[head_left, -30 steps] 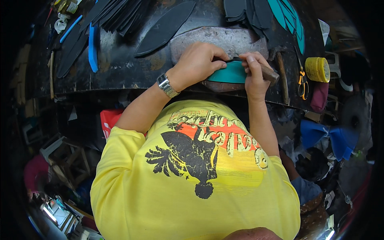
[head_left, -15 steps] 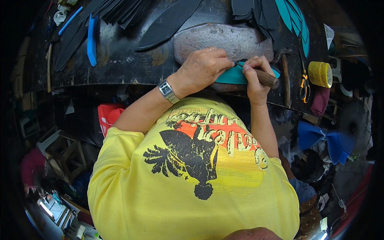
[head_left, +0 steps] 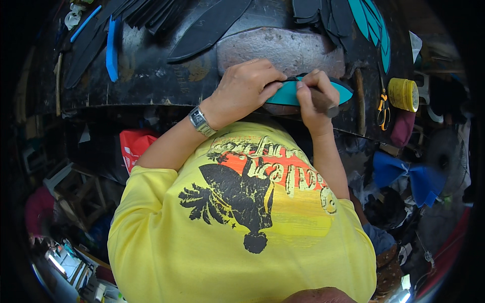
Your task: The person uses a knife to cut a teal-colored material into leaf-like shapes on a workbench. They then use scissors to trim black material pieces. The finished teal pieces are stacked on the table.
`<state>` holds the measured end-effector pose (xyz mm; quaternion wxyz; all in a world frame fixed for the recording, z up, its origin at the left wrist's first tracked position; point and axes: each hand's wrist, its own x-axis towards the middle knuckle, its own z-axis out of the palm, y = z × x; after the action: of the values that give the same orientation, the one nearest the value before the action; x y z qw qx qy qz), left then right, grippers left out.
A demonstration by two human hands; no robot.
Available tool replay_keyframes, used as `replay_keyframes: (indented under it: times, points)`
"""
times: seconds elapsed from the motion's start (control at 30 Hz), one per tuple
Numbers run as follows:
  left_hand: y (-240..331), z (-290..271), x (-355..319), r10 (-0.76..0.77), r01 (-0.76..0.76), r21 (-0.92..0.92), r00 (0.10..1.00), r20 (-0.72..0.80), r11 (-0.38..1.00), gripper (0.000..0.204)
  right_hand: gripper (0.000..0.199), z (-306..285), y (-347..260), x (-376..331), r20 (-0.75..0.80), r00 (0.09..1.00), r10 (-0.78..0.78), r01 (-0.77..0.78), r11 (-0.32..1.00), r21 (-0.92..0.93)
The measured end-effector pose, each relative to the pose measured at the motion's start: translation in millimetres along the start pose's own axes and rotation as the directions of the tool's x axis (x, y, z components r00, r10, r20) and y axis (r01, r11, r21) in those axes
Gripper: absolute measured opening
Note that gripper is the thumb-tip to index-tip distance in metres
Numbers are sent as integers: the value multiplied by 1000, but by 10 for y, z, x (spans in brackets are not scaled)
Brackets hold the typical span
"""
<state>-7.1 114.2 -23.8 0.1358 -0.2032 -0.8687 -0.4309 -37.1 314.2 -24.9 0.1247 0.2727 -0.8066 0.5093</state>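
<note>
A teal leaf-shaped sheet piece (head_left: 285, 94) lies on the near edge of a dark stone slab (head_left: 283, 48) on the black workbench (head_left: 146, 81). My left hand (head_left: 245, 88), with a metal watch on the wrist, presses down on the piece's left end. My right hand (head_left: 313, 96) grips a tool with a brown wooden handle (head_left: 323, 102), its tip against the teal piece. The tool's blade is hidden by my fingers.
Black cut shapes (head_left: 207, 28) and blue ones (head_left: 112, 48) lie at the bench's back left, teal ones (head_left: 374, 25) at the back right. Orange-handled scissors (head_left: 382, 103) and a yellow roll (head_left: 402, 94) sit at right. A red bag (head_left: 132, 146) hangs below the bench.
Both hands and the teal piece sit lower and nearer in view as my head has shifted. The right hand has moved a little left along the piece with the tool.
</note>
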Motion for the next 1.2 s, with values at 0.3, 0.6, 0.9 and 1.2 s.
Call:
replay_keyframes:
  times: [0.3,0.6,0.9,1.2]
  points:
    - [-28,53,-56,35,-34,44,999,-12,998,18,13,32,-33,-82,-105,993,56,-37,984,174]
    - [-32,54,-44,45,-45,13,999,-25,999,17,12,5,-29,-77,-17,999,41,-39,993,110]
    - [-53,57,-39,53,-53,-7,998,-26,999,16,12,35,3,-85,-23,999,-44,46,994,102]
    - [-67,63,-43,56,-56,-2,998,-26,998,15,14,26,-25,-51,38,999,-29,25,996,88]
